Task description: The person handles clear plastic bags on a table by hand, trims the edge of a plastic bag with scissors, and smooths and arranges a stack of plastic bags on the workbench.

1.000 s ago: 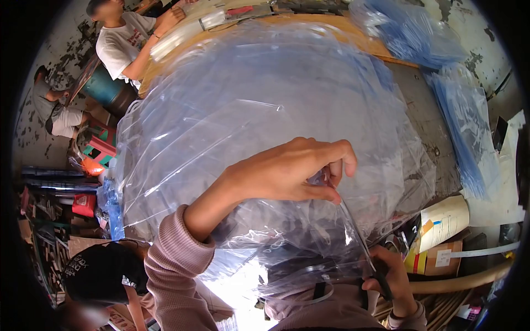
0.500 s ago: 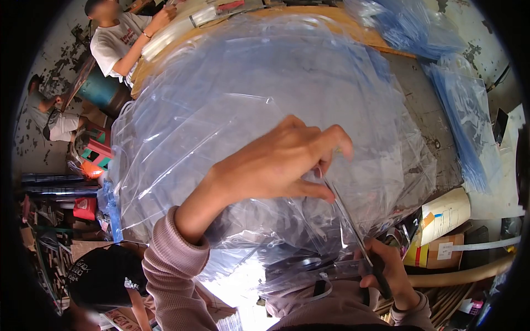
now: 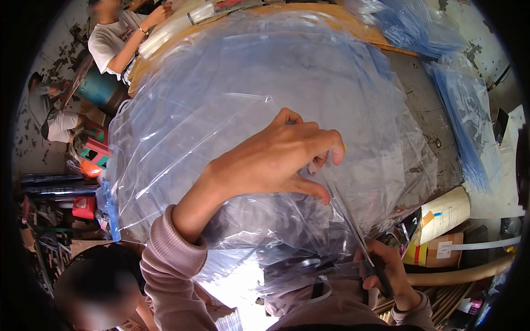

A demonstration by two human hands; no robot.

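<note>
A wide heap of clear plastic sheets (image 3: 265, 71) spreads over the table in front of me. My left hand (image 3: 276, 157) is over its near part, thumb and fingers curled toward each other at the plastic; what lies between them is too small to make out. Lower right, my right hand (image 3: 389, 270) is closed on the dark handles of long scissors (image 3: 353, 229). The metal blades point up and left, their tips close to my left thumb and among the clear film.
Blue-tinted plastic stacks (image 3: 464, 127) lie at the right. A rolled paper (image 3: 444, 215) and a cardboard box (image 3: 441, 251) stand lower right. One person (image 3: 116, 41) is at the upper left, another (image 3: 52, 107) sits farther back, and a third (image 3: 99, 281) is lower left.
My left hand has moved slightly left and up, and the scissor blades have shifted left with their tips near the thumb. The person at lower left has raised their head.
</note>
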